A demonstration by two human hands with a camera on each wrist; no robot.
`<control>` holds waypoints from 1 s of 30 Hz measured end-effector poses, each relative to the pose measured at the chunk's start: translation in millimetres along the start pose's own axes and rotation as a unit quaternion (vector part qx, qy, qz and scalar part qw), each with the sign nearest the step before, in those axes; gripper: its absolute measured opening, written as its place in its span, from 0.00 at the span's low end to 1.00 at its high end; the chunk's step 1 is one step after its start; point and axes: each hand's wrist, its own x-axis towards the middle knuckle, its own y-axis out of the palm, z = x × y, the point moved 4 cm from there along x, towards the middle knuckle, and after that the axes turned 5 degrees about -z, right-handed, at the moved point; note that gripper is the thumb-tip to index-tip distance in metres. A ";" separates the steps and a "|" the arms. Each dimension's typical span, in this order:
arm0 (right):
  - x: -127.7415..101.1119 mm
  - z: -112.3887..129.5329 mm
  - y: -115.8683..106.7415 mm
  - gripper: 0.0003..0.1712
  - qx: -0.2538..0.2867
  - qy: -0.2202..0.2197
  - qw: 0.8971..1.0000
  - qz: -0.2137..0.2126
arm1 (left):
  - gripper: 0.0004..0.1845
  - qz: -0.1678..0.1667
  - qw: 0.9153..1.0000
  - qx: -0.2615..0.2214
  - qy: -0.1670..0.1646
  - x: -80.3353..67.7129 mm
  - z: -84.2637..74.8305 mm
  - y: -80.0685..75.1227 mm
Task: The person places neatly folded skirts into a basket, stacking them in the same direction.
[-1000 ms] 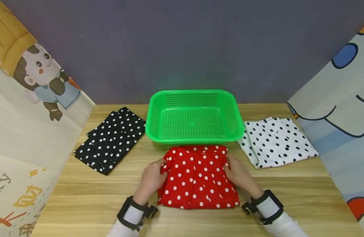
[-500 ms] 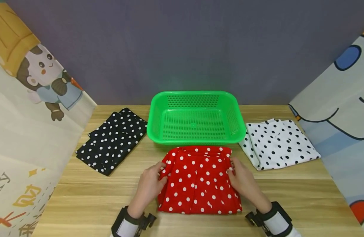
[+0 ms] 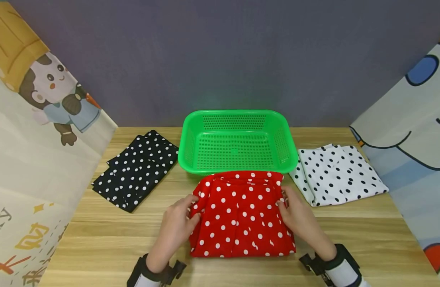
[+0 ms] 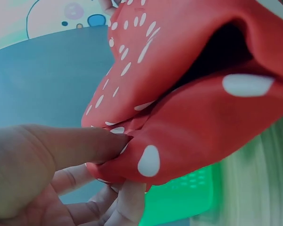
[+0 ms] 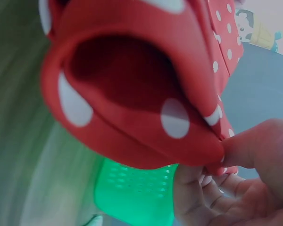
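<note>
A folded red cloth (image 3: 241, 219) with white polka dots is held between both hands, in front of the green basket. My left hand (image 3: 178, 221) pinches its left side between thumb and fingers, as the left wrist view shows close up. On the opposite side my right hand (image 3: 298, 211) grips the cloth the same way, thumb on top. Open, looped folds show at the cloth's sides in both wrist views. Its far edge overlaps the basket's near rim in the head view.
The green plastic basket (image 3: 234, 169) stands at the back middle of the wooden table (image 3: 108, 239). A folded black cloth (image 3: 137, 171) with white dots lies to its left. A folded white cloth (image 3: 339, 175) with black dots lies to its right, against the basket's corner.
Both hands have kept their grip and moved slightly apart. The red cloth appears raised and a little larger, its far edge now covering part of the basket's near rim.
</note>
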 end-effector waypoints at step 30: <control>91.1 16.8 -24.0 0.21 0.002 -0.045 0.999 -0.009 | 0.17 -0.047 0.997 -0.018 0.053 84.5 -14.0 -22.4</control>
